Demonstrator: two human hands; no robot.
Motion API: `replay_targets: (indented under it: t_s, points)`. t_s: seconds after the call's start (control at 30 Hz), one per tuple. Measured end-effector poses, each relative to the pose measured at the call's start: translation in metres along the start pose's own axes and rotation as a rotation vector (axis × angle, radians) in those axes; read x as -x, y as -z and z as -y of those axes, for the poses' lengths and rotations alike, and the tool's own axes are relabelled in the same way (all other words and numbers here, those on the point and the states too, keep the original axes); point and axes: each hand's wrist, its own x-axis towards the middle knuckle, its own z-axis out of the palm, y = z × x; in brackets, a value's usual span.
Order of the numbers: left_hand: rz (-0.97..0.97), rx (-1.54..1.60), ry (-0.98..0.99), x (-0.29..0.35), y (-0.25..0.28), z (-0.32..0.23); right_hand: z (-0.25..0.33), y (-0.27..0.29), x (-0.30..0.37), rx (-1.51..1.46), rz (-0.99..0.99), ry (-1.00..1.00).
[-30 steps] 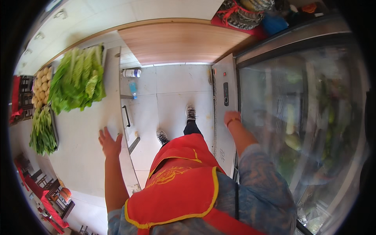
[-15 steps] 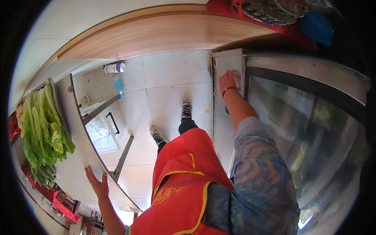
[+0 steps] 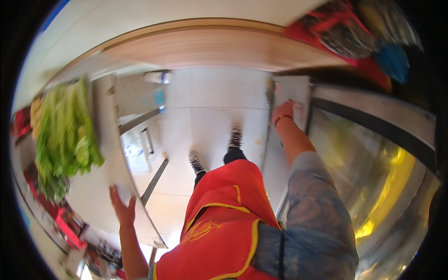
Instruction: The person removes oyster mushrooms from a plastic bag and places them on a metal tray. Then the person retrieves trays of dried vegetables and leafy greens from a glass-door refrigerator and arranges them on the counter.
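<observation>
Spreading its thumb from its fingers, the left hand [image 3: 123,208] was over the white tabletop [image 3: 95,192] near its edge; contact could not be told. Just beneath the right hand [image 3: 283,112] was the metal panel [image 3: 278,161] of a glass-fronted cabinet [image 3: 373,177]; blur hid whether those fingers were together or apart. The panel looked pale grey and narrow; the tabletop, plain, bore long green leafy vegetables [image 3: 67,133].

Red apron [image 3: 224,189] is matt cloth. Left of apron: tabletop [image 3: 91,198] looks smooth, dull; leafy greens [image 3: 67,130] ribbed, faintly glossy. Right of apron: pane [image 3: 354,158] glossy, glass-like; casing [image 3: 373,101] dull metal. Ahead of apron: panel [image 3: 200,49] wood-grained, satin.
</observation>
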Motion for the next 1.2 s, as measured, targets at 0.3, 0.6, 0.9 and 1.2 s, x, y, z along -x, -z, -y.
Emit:
replay_targets:
  t_s: [0.3, 0.6, 0.9, 1.2]
  points:
    - [0.018, -0.026, 0.127, -0.008, 0.017, -0.035, 0.188, 0.205, 0.148, -1.455, -0.816, 0.760]
    - [0.176, -0.018, 0.261, -0.013, 0.038, -0.051, 0.291, 0.352, 0.225, -2.144, -0.116, 0.772]
    - [0.182, -0.029, 0.221, -0.011, 0.042, -0.047, 0.323, 0.344, 0.242, -2.278, -0.112, 0.768]
    - [-0.431, 0.753, 0.366, -0.024, 0.020, 0.006, 0.312, 0.276, 0.262, -2.216, -0.054, 0.854]
